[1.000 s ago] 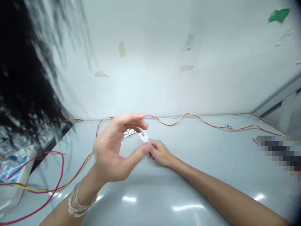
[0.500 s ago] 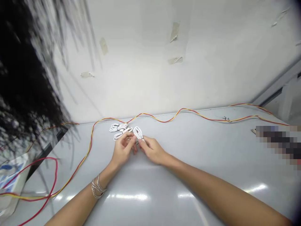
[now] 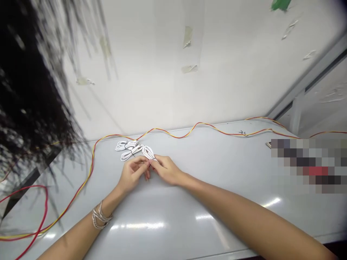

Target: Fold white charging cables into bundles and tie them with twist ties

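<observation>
A coiled white cable [image 3: 148, 152] stands up from the fingers of my right hand [image 3: 167, 170], which pinches its lower end. A thin black twist tie [image 3: 153, 159] goes around that coil. My left hand [image 3: 132, 175], with a chain bracelet on its wrist, has thumb and forefinger pressed together beside the tie; its end seems to be between them, partly hidden by the fingertips. Just behind my left hand lie another tied white cable coil [image 3: 132, 153] and a further tied white coil [image 3: 126, 145], both on the grey table [image 3: 211, 166].
A twisted red and yellow wire [image 3: 173, 135] runs along the table's back edge and down the left side. A red wire [image 3: 46, 202] loops at the left. White wall [image 3: 151, 90] rises behind, with tape scraps. Dark hair blurs the upper left. A pixelated patch covers something at right.
The view has swung to the right, so everything sits further left. Both hands stay together at the cable coil; the left fingertips have closed up nearer to its tie.
</observation>
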A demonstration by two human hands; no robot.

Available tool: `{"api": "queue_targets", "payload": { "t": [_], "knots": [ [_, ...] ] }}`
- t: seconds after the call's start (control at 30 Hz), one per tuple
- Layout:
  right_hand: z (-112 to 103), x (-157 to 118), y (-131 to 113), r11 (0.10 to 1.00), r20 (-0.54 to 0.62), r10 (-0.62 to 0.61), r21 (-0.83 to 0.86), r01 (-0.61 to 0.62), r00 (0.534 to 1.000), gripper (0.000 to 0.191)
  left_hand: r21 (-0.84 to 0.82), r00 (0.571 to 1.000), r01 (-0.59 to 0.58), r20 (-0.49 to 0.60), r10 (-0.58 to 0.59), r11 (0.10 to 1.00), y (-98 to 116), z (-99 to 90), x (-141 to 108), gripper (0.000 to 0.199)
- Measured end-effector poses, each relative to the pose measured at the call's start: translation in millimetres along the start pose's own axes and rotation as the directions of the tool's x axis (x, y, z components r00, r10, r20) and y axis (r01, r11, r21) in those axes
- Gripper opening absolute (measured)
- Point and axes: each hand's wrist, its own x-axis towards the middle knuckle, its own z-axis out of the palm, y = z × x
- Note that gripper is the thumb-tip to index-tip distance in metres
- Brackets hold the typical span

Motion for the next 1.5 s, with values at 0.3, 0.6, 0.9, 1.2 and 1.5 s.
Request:
{"api": "queue_targets", "payload": {
  "t": [0.3, 0.6, 0.9, 1.2, 1.5],
  "knots": [
    [-3, -5, -7, 0.997, 0.093, -0.082, -0.005, 0.083, 0.992, 0.038, -0.053, 0.995, 0.008, 0.099, -0.003, 0.999, -1, -3.5, 0, 0.028],
    [-3, -7, -5, 0.995, 0.107, -0.067, -0.063, 0.074, 0.992, 0.041, -0.108, 0.985, 0.072, 0.165, -0.053, 0.992, 0, -4.2, 3, 0.035],
    [0, -6, 0, 0.994, -0.011, 0.004, -0.110, -0.005, 1.000, 0.039, -0.166, 0.989, 0.103, 0.121, -0.083, 0.981, 0, -2.2, 4, 0.037],
    [0, -3, -1, 0.983, -0.071, -0.036, -0.182, 0.022, 0.997, 0.036, -0.133, 0.995, 0.085, 0.063, -0.077, 0.988, -1, -2.4, 4, 0.043],
    [1, -2, 11, 0.952, -0.286, -0.212, -0.275, 0.131, 0.935, 0.022, -0.188, 0.998, 0.058, 0.022, -0.055, 0.980, -6, -2.3, 6, 0.046]
  ]
}}
